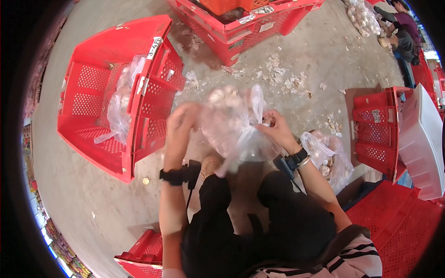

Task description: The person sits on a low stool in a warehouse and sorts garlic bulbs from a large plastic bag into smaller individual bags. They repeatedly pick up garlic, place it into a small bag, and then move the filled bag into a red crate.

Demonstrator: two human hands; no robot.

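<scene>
A clear plastic bag of garlic bulbs [225, 123] is between my hands, above my knees, smeared by motion. Its gathered plastic fans out toward me. My right hand [280, 131] pinches the bag's plastic at its right side, thumb and fingertips together. At the bag's left edge, my left hand [182, 119] is blurred, so whether its fingers grip the plastic is unclear. Another bag of garlic [328, 160] lies on the floor beside my right forearm. To the left, a red perforated crate [85, 95] contains bagged garlic [121, 99].
Another red crate [227, 44] stands ahead, with an orange basket [232, 5] in it. Garlic skins [289, 81] litter the floor. At right are a red crate [375, 132] and a white plastic bin [422, 139]. A person [405, 32] works far right near a large bag [362, 18].
</scene>
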